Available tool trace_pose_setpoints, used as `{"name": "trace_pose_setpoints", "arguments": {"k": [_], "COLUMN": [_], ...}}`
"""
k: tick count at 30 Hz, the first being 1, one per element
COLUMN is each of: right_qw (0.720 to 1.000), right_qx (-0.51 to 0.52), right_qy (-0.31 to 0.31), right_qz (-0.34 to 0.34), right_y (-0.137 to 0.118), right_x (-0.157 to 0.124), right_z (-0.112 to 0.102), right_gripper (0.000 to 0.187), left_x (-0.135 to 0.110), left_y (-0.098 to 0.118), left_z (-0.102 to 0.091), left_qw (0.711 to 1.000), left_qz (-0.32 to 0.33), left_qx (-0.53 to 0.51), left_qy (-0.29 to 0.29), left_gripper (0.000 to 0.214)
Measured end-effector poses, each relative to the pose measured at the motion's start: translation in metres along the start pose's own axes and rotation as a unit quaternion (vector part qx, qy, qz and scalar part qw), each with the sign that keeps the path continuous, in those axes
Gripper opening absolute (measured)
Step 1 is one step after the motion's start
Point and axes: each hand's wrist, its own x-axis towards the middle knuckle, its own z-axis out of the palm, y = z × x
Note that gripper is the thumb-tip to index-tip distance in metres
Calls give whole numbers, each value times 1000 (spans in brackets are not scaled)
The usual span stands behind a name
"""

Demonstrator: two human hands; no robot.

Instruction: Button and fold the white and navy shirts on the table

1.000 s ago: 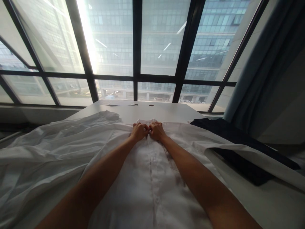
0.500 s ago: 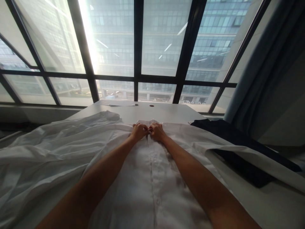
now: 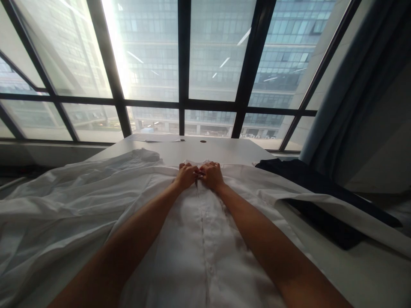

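A white button-up shirt (image 3: 199, 239) lies spread front-up on a white table (image 3: 208, 150), its collar at the far end. My left hand (image 3: 186, 175) and my right hand (image 3: 211, 174) meet at the top of the shirt's button placket, just below the collar. Both hands are closed, fingers pinching the fabric edges together where they touch each other. The fingertips are partly hidden behind the knuckles. A row of buttons runs down the placket toward me between my forearms.
More crumpled white cloth (image 3: 58, 205) is piled on the left of the table. A dark garment (image 3: 324, 201) lies on the right. Large windows (image 3: 205, 64) with black frames stand beyond the table's far edge, and a grey curtain (image 3: 359, 77) hangs at the right.
Both hands stay pinched at the collar end of the placket; they have shifted only slightly, with small finger motion.
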Motion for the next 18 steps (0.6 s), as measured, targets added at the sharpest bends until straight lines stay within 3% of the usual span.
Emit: {"name": "trace_pose_setpoints", "arguments": {"k": [4,9,14,18], "right_qw": [998,993,998,999], "right_qx": [16,104,31,-9], "right_qy": [38,-20,-23,-31], "right_qz": [50,61,56,36], "right_y": [6,16,21,17], "right_x": [0,3,1,-1], "right_z": [0,-2,-6,-7], "right_gripper": [26,30,43,28], "left_x": [0,2,0,-2], "left_y": [1,-3,-2,1], "left_z": [-2,1,0,-2], "left_qw": [1000,998,998,999], "left_qz": [-15,-42,-16,3], "left_qx": [-14,-8,-16,-19], "left_qy": [15,54,54,42], "left_gripper": [10,10,14,14]}}
